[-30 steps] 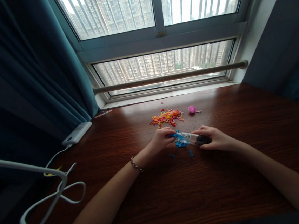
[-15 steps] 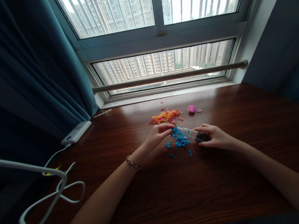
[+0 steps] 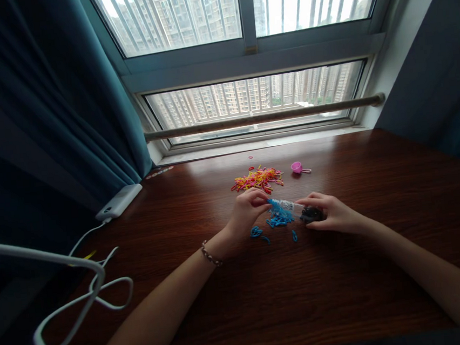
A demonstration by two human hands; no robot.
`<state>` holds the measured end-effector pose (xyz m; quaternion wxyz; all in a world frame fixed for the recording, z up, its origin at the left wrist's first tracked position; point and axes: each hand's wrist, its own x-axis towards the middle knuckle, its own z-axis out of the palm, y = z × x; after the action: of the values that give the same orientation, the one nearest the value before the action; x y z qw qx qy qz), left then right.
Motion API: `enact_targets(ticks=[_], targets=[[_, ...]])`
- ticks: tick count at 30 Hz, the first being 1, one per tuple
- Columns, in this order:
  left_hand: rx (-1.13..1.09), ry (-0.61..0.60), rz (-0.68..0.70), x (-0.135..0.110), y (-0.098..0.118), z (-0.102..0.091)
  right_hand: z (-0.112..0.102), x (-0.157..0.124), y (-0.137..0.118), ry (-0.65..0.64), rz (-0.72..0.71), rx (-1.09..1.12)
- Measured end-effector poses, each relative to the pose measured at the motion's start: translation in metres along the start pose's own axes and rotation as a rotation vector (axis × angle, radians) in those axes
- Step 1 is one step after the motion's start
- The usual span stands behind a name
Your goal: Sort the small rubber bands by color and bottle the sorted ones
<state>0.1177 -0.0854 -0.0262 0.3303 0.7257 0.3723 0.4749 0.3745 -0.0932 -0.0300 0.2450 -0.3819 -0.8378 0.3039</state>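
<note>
My right hand (image 3: 332,212) grips a clear plastic bottle (image 3: 293,207) lying on its side, its mouth toward my left hand. Dark stuff, perhaps black bands, fills the end under my right fingers. With thumb and fingers pinched together, my left hand (image 3: 250,211) holds blue rubber bands (image 3: 271,202) at the bottle's mouth; how many is hidden. Below the bottle lies a heap of blue rubber bands (image 3: 279,219). A small blue clump (image 3: 256,232) and a few single bands sit closer to me.
Behind my hands lies a pile of red, yellow and pink rubber bands (image 3: 258,179). A pink scoop (image 3: 297,167) sits to its right. At the left are a white power bank (image 3: 119,201), a looping white cable (image 3: 65,262) and a blue curtain (image 3: 96,98). The window stands behind the table.
My left fingers have drawn into a tighter pinch at the bottle's mouth. A blue clump now lies fuller at the left of the heap. My right hand keeps its hold on the bottle.
</note>
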Motion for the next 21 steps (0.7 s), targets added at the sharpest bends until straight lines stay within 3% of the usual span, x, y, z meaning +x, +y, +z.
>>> enact_targets(ticks=[9, 17, 21], targets=[[0.126, -0.018, 0.118, -0.0002, 0.0054, -0.0009, 0.0002, 0.0005, -0.0021, 0.014, -0.006, 0.013], [-0.227, -0.044, -0.008, -0.0026, 0.0098, 0.0045, -0.0007, 0.0003, -0.0003, 0.049, 0.027, 0.028], [-0.272, 0.021, 0.030, -0.0029, 0.0107, 0.0012, -0.0011, 0.0008, 0.0015, 0.093, 0.021, 0.057]])
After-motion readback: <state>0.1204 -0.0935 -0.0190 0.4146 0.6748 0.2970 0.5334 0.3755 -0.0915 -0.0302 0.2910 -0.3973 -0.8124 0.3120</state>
